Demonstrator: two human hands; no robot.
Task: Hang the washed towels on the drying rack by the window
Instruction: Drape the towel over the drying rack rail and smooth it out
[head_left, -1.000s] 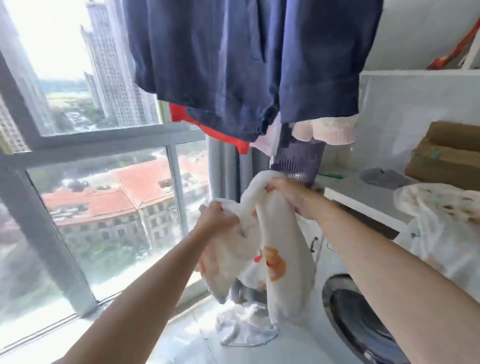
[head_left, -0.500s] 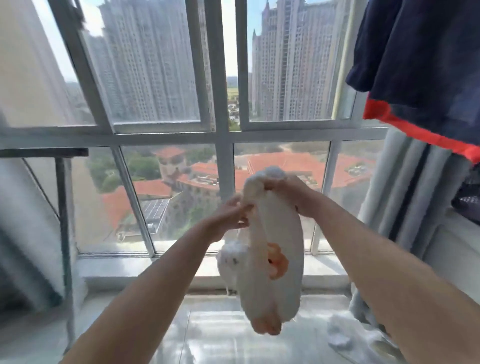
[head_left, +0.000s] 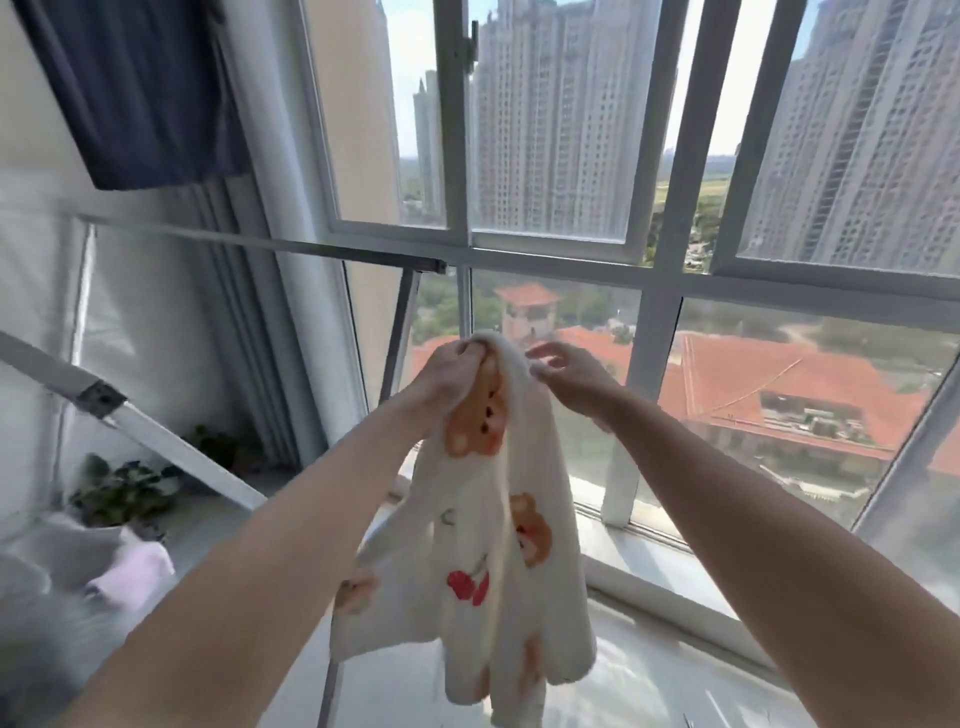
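Note:
A white towel (head_left: 483, 582) printed with orange bears and red cherries hangs down in front of me. My left hand (head_left: 449, 371) grips its top edge in a fist. My right hand (head_left: 569, 371) is beside that edge with fingers spread loosely, fingertips touching or just off the cloth. The metal drying rack bar (head_left: 270, 244) runs from the left to a corner by the window, above and left of my hands. A slanted rack leg (head_left: 171, 447) crosses at the lower left.
The big window (head_left: 654, 270) with white frames fills the far side. A dark blue garment (head_left: 140, 93) hangs top left beside a grey curtain (head_left: 244, 312). Potted plants (head_left: 122, 488) and a pink cloth (head_left: 132, 574) sit low at left.
My view has swung left, bringing the rack into sight. The towel has unfolded and hangs longer. My right hand has let go of the bunched top and my left hand now holds it.

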